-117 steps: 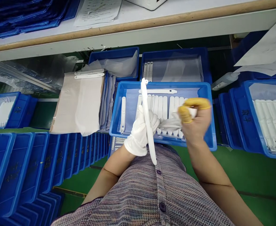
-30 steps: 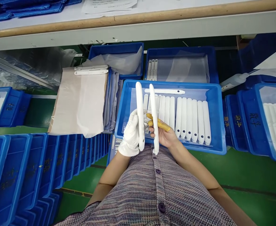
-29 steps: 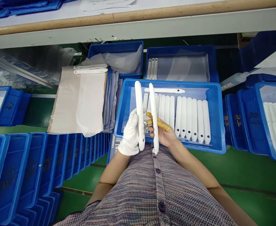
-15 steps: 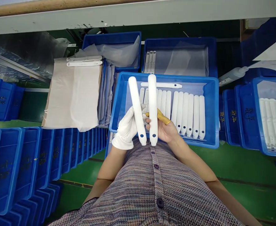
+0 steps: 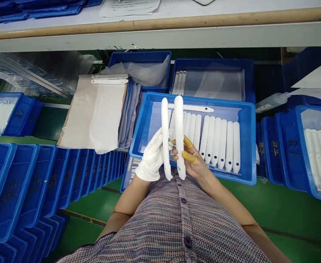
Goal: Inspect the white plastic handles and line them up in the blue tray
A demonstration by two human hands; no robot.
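My left hand, in a white glove, is closed around a long white handle-shaped piece, which shows its narrow side. Beside it, my right hand, with yellow finger cots on some fingers, grips a second white handle-shaped piece, also turned partly edge-on. Both pieces stand nearly parallel, rounded ends away from me and narrow tips toward my body. Beneath them is a blue bin with several like pieces in rows and one lying crosswise at its far side.
Left of the bin, a stack of paper sheets bears two white pieces. Blue bins sit behind, and nested blue bins line the lower left. More filled bins stand at right. A bench edge crosses the top.
Both white pieces have been rolled from face-up toward their narrow sides and are closer to parallel. The left piece has moved right. The view has tilted up, showing more of the bench.
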